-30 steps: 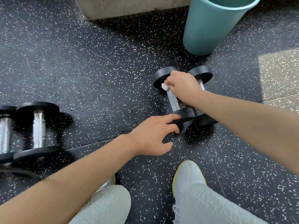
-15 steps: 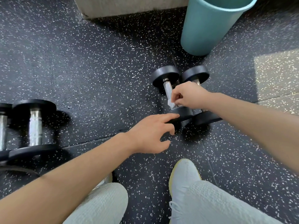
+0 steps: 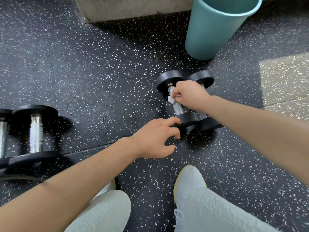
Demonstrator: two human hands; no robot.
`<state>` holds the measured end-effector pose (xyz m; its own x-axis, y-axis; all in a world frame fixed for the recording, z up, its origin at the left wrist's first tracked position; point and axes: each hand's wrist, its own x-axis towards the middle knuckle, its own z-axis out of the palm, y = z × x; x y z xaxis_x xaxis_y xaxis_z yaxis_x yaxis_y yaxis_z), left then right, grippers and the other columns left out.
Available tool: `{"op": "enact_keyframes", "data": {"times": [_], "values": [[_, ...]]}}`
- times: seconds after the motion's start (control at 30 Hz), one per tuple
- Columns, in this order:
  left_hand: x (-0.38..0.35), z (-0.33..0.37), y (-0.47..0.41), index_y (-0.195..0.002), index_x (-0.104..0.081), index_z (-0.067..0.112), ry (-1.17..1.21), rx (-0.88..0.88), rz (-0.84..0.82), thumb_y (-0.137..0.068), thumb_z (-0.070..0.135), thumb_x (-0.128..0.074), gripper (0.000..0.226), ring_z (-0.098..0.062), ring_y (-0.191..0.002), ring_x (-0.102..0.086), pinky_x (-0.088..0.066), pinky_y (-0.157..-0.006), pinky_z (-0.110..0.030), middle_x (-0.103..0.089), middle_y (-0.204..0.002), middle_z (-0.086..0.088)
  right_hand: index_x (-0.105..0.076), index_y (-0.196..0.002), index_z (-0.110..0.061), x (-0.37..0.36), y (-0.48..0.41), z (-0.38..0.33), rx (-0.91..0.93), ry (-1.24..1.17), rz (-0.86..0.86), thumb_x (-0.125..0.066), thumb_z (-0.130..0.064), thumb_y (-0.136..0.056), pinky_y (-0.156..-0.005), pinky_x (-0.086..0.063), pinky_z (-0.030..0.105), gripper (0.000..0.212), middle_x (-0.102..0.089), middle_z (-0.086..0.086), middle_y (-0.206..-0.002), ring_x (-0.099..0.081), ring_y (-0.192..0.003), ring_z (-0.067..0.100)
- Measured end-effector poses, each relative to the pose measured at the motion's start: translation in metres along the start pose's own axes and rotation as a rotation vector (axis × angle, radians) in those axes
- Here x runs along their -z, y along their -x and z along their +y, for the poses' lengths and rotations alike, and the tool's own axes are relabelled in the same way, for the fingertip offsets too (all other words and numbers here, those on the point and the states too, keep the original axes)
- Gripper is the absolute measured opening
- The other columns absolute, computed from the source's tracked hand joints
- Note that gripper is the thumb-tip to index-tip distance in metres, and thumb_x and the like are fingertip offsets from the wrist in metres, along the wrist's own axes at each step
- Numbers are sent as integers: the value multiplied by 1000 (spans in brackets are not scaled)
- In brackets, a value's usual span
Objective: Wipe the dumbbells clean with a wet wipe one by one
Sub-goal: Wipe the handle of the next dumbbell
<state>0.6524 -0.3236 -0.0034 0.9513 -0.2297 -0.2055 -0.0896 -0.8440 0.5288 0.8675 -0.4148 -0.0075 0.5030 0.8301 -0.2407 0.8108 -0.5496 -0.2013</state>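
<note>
Two black dumbbells lie side by side on the speckled floor. My right hand (image 3: 190, 94) is closed around a white wet wipe (image 3: 171, 99) and presses it on the chrome handle of the left dumbbell (image 3: 178, 108), near its middle. My left hand (image 3: 155, 139) has spread fingers, and the fingertips rest on that dumbbell's near black head (image 3: 187, 118). The second dumbbell (image 3: 203, 78) lies just to the right, its handle hidden by my right hand and forearm.
A teal bin (image 3: 217, 25) stands just behind the dumbbells. Two more dumbbells (image 3: 36, 131) lie at the left edge. A concrete block (image 3: 133, 7) sits at the top. My knees and a white shoe (image 3: 190, 180) are close below.
My right hand slid the wipe down the handle towards the near head, then back up to about the middle. My left hand stayed on the near head.
</note>
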Motion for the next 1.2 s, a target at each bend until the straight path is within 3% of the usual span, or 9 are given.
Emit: {"op": "enact_keyframes", "data": {"times": [0.13,0.3,0.5,0.7,0.83,0.9,1.0,1.1,1.2], "values": [[-3,-2,1,-119,-69,28,-7,-5,-3,-91,42,-63,32,-25,-111,-59,-39,-108,-38,-39,-161,3,-75,-107,-24,-9,-20,-7,-5,175,91,-54,-13,-97,-65,-36,33,26,-62,3,-110,-63,-89,31],[-7,-6,3,-116,-70,27,21,-15,1,-88,41,-63,32,-26,-118,-58,-40,-109,-38,-38,-163,1,-72,-104,-16,-10,-17,-13,26,280,70,-55,-3,-92,-62,-33,35,24,-58,7,-108,-62,-85,32],[-13,-9,6,-117,-69,27,33,-38,8,-87,39,-64,32,-26,-132,-53,-38,-115,-40,-33,-168,1,-77,-102,-28,-9,-1,-11,83,231,-89,-64,-11,-91,-65,-36,32,24,-58,-1,-112,-63,-91,31],[-14,-8,12,-122,-68,26,29,-45,-47,-91,36,-64,32,-18,-139,-47,-36,-113,-30,-10,-175,10,-80,-91,-32,0,9,-7,75,69,-349,-62,-8,-88,-73,-50,27,29,-74,-10,-99,-66,-90,13],[-9,-4,16,-130,-63,29,81,-21,-100,-93,32,-62,37,-14,-143,-42,-41,-106,-27,2,-174,16,-66,-77,-36,1,17,-7,-3,-38,-350,-61,-8,-87,-71,-47,26,30,-69,-12,-89,-67,-89,13],[-7,-8,17,-132,-60,32,96,-13,-101,-93,29,-60,39,-15,-142,-44,-41,-104,-26,0,-174,16,-64,-82,-37,0,20,-13,-33,-76,-233,-61,-12,-91,-78,-52,33,27,-66,-11,-97,-65,-93,15],[-8,-13,23,-129,-61,32,145,-7,-52,-91,29,-60,38,-23,-133,-55,-49,-103,-37,-5,-175,11,-69,-97,-30,1,22,-30,-36,-154,-72,-61,-16,-96,-82,-53,38,17,-65,-10,-104,-61,-92,15],[-8,-19,43,-130,-63,26,151,19,33,-95,34,-63,35,-25,-141,-49,-46,-110,-40,-23,-171,1,-67,-103,-30,7,20,-51,51,-166,-85,-61,-22,-98,-80,-53,39,12,-66,-11,-101,-61,-87,11],[2,-44,81,-132,-63,24,83,104,117,-99,36,-61,35,-25,-136,-51,-45,-109,-41,-38,-163,-3,-68,-99,-34,20,12,-74,177,-147,-99,-63,-25,-96,-83,-53,40,11,-62,-17,-97,-60,-91,8]]}}
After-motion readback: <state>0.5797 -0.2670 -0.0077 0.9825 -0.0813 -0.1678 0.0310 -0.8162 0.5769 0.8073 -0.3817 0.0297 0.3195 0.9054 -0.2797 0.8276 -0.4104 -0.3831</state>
